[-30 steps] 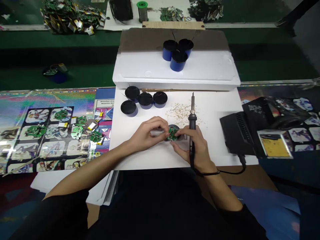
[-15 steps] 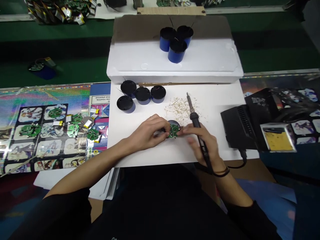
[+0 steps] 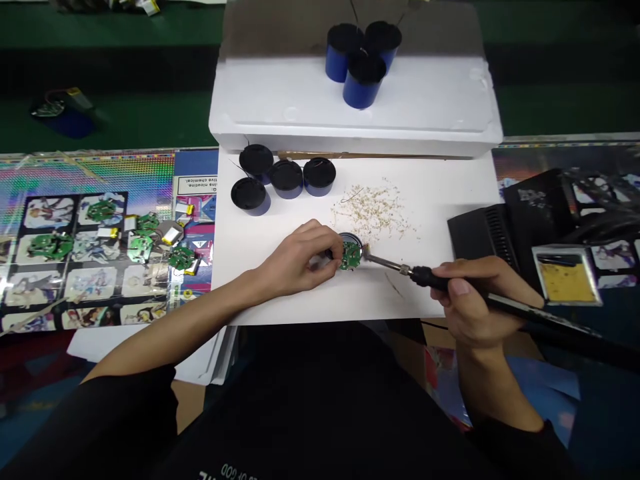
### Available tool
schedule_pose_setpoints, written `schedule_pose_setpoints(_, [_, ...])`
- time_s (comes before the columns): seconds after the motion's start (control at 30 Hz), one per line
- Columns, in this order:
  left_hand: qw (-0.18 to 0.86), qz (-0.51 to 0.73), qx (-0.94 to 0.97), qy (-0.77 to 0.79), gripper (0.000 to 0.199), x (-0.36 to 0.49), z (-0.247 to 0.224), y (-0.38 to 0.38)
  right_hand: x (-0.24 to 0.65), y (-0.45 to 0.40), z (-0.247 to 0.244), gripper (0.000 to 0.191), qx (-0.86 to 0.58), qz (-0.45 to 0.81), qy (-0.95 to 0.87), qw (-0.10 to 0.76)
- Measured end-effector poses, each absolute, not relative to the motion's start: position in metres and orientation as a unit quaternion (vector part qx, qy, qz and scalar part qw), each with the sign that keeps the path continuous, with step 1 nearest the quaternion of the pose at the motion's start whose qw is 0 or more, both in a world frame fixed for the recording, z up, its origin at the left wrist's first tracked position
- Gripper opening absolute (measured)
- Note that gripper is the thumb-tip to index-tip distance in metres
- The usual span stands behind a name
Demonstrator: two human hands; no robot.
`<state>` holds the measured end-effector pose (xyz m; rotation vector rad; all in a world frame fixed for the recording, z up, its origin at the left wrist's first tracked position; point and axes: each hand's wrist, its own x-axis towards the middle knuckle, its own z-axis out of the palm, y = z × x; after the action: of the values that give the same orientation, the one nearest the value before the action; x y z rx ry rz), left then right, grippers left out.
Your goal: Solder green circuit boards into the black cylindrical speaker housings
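Note:
My left hand (image 3: 305, 259) grips the edge of a round dark casing (image 3: 349, 239) topped with a green circuit board (image 3: 351, 255), and the fingers hide part of the rim. My right hand (image 3: 475, 297) holds a black-handled soldering iron (image 3: 425, 277) like a pen, level with the white work board. The iron's metal tip reaches left and sits at the right edge of the circuit board. Its cord runs off to the right.
Several blue cylinders with black caps (image 3: 285, 179) stand on the white board, and more stand on a white foam slab (image 3: 425, 100). Pale debris (image 3: 373, 210) lies scattered nearby. To the right are a black soldering station (image 3: 483, 233) and a yellow sponge tray (image 3: 566, 283).
My right hand has swung out to the right, turning the iron from nearly upright to almost level, with its tip at the board. The view has tilted down, shifting everything upward.

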<state>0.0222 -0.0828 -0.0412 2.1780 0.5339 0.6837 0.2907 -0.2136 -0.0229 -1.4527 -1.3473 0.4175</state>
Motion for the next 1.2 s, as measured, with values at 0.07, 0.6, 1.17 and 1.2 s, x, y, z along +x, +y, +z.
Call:
schedule_pose_setpoints(0.07, [0.389,0.269,0.855,0.212,0.009,0.023,-0.041,-0.083,0.290,-0.213,-0.022,0.013,-0.584,0.176,-0.590,0.529])
schedule_pose_setpoints(0.6, [0.391,0.263,0.855,0.215,0.008,0.023,-0.044,-0.083,0.276,-0.192,-0.012,0.010,-0.550,0.177,-0.681,0.449])
schedule_pose_setpoints(1.17, [0.390,0.266,0.854,0.218,0.008,0.023,-0.044,-0.084,0.276,-0.186,-0.001,0.011,-0.567,0.175,-0.686,0.421])
schedule_pose_setpoints(1.2, [0.390,0.266,0.854,0.219,0.008,0.023,-0.044,-0.084,0.278,-0.188,-0.002,0.012,-0.568,0.171,-0.685,0.422])
